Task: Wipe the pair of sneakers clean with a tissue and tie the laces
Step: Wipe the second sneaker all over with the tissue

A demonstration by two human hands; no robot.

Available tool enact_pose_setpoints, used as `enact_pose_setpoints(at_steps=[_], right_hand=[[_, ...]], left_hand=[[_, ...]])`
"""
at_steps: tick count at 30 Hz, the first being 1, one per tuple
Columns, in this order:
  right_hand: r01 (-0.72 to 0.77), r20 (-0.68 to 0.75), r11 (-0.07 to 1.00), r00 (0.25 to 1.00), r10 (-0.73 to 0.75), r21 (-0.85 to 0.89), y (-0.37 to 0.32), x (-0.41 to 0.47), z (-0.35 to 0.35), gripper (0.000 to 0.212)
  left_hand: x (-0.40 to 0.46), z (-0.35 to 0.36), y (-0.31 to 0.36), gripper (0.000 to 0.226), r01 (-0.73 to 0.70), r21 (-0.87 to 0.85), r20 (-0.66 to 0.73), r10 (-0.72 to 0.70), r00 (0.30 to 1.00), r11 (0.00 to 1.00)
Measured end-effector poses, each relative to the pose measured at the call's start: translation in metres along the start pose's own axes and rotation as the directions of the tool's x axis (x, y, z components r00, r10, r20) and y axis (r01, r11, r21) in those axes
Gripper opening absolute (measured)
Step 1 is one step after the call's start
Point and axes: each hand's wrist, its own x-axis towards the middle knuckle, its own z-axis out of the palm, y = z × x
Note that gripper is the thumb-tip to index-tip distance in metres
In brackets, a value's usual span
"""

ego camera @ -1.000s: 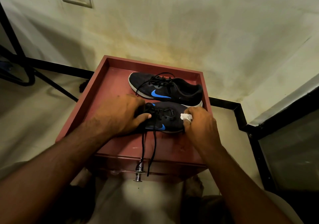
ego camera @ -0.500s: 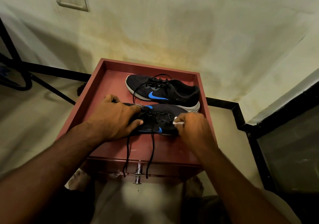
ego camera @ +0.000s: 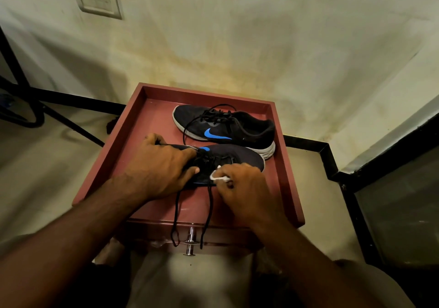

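Black blue-swoosh near sneaker [ego camera: 240, 157] under gripping left hand [ego camera: 159, 165]; right hand [ego camera: 244, 186] pinching white tissue [ego camera: 219, 177]

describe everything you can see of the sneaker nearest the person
The near sneaker is dark, fabric-looking, with a blue swoosh and a pale sole edge at its right end. It lies lengthwise on the red tray top, in front of the other sneaker. Its black laces are untied and hang over the front edge. The left hand grips its left end; the right hand presses a white tissue to its near side.
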Motion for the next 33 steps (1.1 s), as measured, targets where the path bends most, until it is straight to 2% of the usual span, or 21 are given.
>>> enact_pose_setpoints(at_steps=[1, 3, 8, 11, 15, 18, 20, 22, 24, 26, 29, 31, 33], right_hand=[[0.066, -0.004, 0.998, 0.998, -0.066, 0.015, -0.007, -0.002, 0.006, 0.017], [0.092, -0.003, 0.995, 0.996, -0.092, -0.048, -0.005, -0.001, 0.011, 0.014], [-0.225, -0.067, 0.937, 0.974, 0.214, -0.268, 0.029, 0.017, -0.020, 0.011], [-0.257, -0.070, 0.936, 0.966, 0.247, -0.239, 0.030, 0.019, -0.024, 0.012], [-0.246, -0.049, 0.947, 0.969, 0.241, -0.207, 0.024, 0.016, -0.020, 0.026], [-0.274, -0.109, 0.933, 0.961, 0.255, -0.232, 0.031, 0.017, -0.025, 0.014], [-0.294, -0.122, 0.942, 0.953, 0.276, -0.161, 0.027, 0.015, -0.024, 0.010], [-0.238, -0.056, 0.971, 0.970, 0.236, -0.031, 0.016, 0.010, -0.014, 0.016], [-0.129, 0.010, 0.992, 0.992, 0.129, 0.013, 0.003, 0.004, -0.007, 0.013], [-0.102, 0.060, 0.992, 0.993, 0.107, -0.070, 0.004, 0.006, -0.008, 0.009], [-0.269, 0.030, 0.920, 0.957, 0.289, -0.286, 0.021, 0.021, -0.025, 0.013], [-0.326, -0.023, 0.895, 0.942, 0.335, -0.304, 0.031, 0.026, -0.034, 0.013], [-0.274, 0.007, 0.936, 0.959, 0.282, -0.221, 0.025, 0.019, -0.030, 0.012]], left_hand=[[0.000, 0.000, 0.000, 0.057, -0.002, -0.007, -0.013, 0.002, 1.000, 1.000], [-0.001, 0.000, -0.002, 0.059, -0.004, -0.019, -0.024, 0.003, 1.000, 1.000], [0.000, 0.000, -0.004, 0.065, -0.007, -0.028, 0.005, 0.007, 1.000, 1.000], [0.001, -0.001, -0.004, 0.071, -0.009, -0.028, 0.017, 0.009, 1.000, 1.000], [0.001, -0.003, -0.004, 0.069, -0.013, -0.019, 0.015, 0.013, 1.000, 1.000], [0.001, -0.002, -0.005, 0.066, -0.016, -0.030, 0.018, 0.017, 1.000, 0.999], [0.001, -0.001, -0.005, 0.067, -0.014, -0.035, 0.011, 0.014, 1.000, 0.999], [0.001, 0.000, -0.004, 0.067, -0.011, -0.039, -0.002, 0.011, 1.000, 0.999], [0.001, -0.001, -0.003, 0.068, -0.008, -0.043, -0.006, 0.008, 1.000, 0.999], [0.001, -0.002, -0.004, 0.068, -0.006, -0.042, 0.010, 0.007, 1.000, 0.999], [0.001, -0.003, -0.004, 0.070, -0.005, -0.054, 0.019, 0.006, 1.000, 0.999], [0.001, -0.003, -0.004, 0.074, -0.005, -0.050, 0.029, 0.007, 1.000, 0.999], [0.002, -0.003, -0.003, 0.077, -0.008, -0.042, 0.032, 0.009, 0.999, 0.999]])
